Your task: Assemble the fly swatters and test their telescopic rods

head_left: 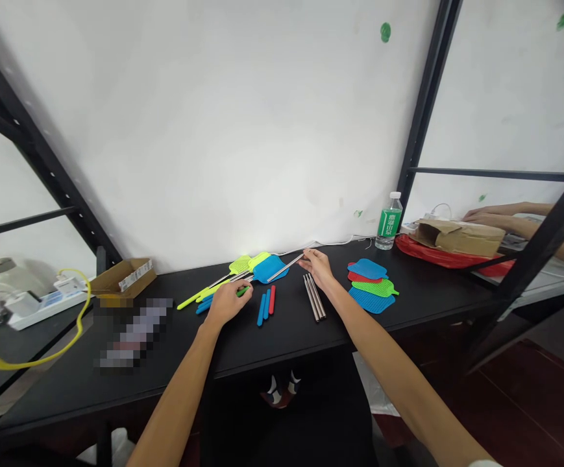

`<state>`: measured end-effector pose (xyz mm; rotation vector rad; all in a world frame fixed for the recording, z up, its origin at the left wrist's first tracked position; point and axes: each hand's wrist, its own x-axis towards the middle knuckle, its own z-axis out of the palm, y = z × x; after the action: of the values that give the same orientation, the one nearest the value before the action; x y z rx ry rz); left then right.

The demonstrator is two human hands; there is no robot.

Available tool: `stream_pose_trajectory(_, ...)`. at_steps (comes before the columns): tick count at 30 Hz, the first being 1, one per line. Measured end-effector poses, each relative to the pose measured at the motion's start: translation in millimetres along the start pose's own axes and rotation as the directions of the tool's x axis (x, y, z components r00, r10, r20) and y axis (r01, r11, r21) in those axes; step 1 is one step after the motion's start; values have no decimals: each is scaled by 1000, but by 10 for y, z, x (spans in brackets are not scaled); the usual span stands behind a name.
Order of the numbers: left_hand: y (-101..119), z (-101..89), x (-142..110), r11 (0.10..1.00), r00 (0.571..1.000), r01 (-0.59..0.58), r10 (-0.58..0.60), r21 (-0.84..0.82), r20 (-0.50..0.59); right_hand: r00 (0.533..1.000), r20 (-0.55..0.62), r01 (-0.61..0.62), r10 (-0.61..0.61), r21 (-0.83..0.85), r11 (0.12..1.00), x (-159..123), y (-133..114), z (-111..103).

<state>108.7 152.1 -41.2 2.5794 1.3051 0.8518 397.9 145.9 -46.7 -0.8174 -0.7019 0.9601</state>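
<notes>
My left hand point(228, 302) is closed round a green handle point(243, 291), whose end shows past the fingers. Between the fingers of my right hand point(317, 264) is a thin metal rod point(286, 266), slanting down to the left across a blue fly swatter head point(264, 271). Fly swatters with yellow heads point(239, 264) and yellow handles point(193, 299) lie beside and behind my left hand. Two blue handles point(263, 308) and a red handle point(272, 300) rest between my hands. Several metal rods point(314, 298) lie below my right hand.
Loose swatter heads point(372, 301) in blue, red and green are piled at the right. A water bottle point(389, 222) stands behind them. At the left are an open cardboard box point(124, 279) and a power strip point(50, 308). Another person's hand point(489, 213) shows beyond the right frame.
</notes>
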Motion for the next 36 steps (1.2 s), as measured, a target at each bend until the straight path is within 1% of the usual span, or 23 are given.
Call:
stream_pose_trajectory(5, -2, 5, -5, 1000, 1000, 13, -13, -7, -6, 1000, 26, -9, 10, -34, 999, -27, -21, 6)
stream_pose_trajectory(9, -4, 6, -8, 1000, 1000, 10, -10, 3, -4, 996, 76, -40, 50, -130, 991, -69, -40, 13)
stream_pose_trajectory(14, -3, 9, -11, 1000, 1000, 6, -6, 2, -3, 988, 136, -34, 67, -231, 972, -96, -23, 25)
stream_pose_trajectory(18, -9, 12, -9, 1000, 1000, 2, -2, 1, -3, 982, 174, -27, 78, -280, 960, -119, -23, 41)
stream_pose_trajectory(23, -23, 19, -4, 1000, 1000, -4, 4, 2, -7, 974, 210, -19, 86, -303, 953, -143, -41, 60)
stream_pose_trajectory(27, -38, 34, -5, 1000, 1000, -4, 4, 3, -25, 970, 224, -23, 96, -309, 951, -157, -52, 70)
stream_pose_trajectory(36, -49, 32, -5, 1000, 1000, 3, -3, 11, -23, 962, 255, -18, 99, -300, 954, -153, -51, 70)
